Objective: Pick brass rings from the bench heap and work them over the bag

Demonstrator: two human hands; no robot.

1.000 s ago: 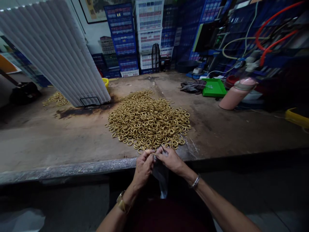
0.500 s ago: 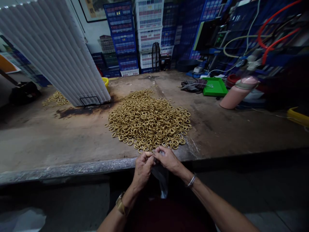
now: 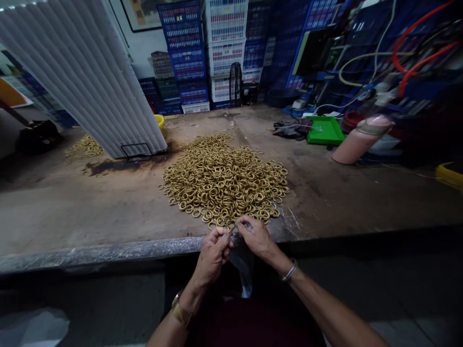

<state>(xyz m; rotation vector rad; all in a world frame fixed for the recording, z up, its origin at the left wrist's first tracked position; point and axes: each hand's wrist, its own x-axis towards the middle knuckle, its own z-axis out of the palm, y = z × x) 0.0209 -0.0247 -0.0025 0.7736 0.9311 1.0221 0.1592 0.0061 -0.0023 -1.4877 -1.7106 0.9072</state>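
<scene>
A heap of gold-coloured metal rings (image 3: 224, 178) lies on the worktable in front of me. At the heap's near edge, my left hand (image 3: 211, 255) is closed, its thumb and fingers pinching what looks like one gold-coloured ring (image 3: 230, 230). My right hand (image 3: 256, 239) is close beside it, thumb and forefinger pinched together near that ring. Whatever the right fingertips hold is too small to make out. Below the hands, a pale, thin sheet (image 3: 244, 272), perhaps plastic, hangs past the table edge.
A tall white corrugated panel (image 3: 119, 96) leans at left, with a smaller ring pile (image 3: 85, 146) behind it. Toward the right are a green tray (image 3: 325, 130), a dark glove-like bundle (image 3: 292, 129) and a pink bottle (image 3: 356, 144). Stacked crates (image 3: 188, 62) line the back.
My hands have drawn slightly apart at the fingertips, and the ring between them shows more. The whole view has shifted a little.
</scene>
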